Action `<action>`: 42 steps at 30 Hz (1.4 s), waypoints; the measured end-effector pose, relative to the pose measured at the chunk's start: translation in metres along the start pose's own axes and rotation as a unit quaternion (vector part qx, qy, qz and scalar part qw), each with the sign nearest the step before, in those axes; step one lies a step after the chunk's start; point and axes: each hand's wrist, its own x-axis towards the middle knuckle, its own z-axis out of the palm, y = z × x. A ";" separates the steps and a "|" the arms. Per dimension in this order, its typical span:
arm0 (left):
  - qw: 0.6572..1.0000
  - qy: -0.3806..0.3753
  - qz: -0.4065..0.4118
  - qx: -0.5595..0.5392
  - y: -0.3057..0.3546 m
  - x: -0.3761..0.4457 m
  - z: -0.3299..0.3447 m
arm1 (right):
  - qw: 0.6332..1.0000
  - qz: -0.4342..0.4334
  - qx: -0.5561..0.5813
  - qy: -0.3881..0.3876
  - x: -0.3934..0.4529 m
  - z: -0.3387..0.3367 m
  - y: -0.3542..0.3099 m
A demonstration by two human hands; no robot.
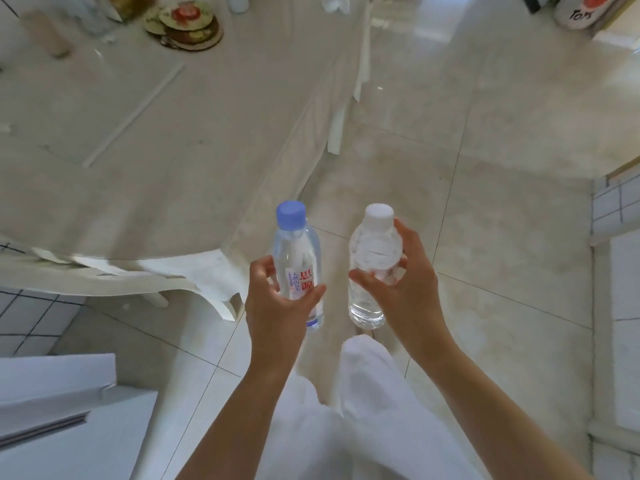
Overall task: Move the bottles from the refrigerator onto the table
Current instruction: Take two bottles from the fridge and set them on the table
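My left hand (277, 306) grips a clear water bottle with a blue cap (294, 244) and a red-lettered label, held upright. My right hand (405, 285) grips a second clear bottle with a white cap (374, 244), also upright. Both bottles hang over the floor, just off the near corner of the table (156, 150), which fills the upper left under a pale cloth. The white refrigerator (59, 410) shows at the bottom left.
At the table's far end lie round coasters or plates (188, 26), a blurred bottle (48, 32) and packets. A thin white stick (135, 112) lies on the tabletop. White chairs (207, 289) flank the table. Glossy tiled floor (485, 168) spreads to the right.
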 end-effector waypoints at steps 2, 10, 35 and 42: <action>0.999 0.029 -0.028 -0.016 0.011 0.021 0.018 | 1.000 -0.007 0.000 -0.024 0.038 -0.001 -0.001; 0.986 0.150 -0.061 -0.038 0.059 0.083 0.059 | 0.987 -0.056 -0.011 -0.149 0.166 0.000 -0.021; 0.918 0.370 -0.139 -0.038 0.062 0.325 -0.051 | 0.913 -0.170 0.003 -0.371 0.364 0.261 -0.142; 0.885 0.436 -0.158 -0.029 0.048 0.393 -0.095 | 0.895 -0.203 -0.026 -0.398 0.393 0.341 -0.176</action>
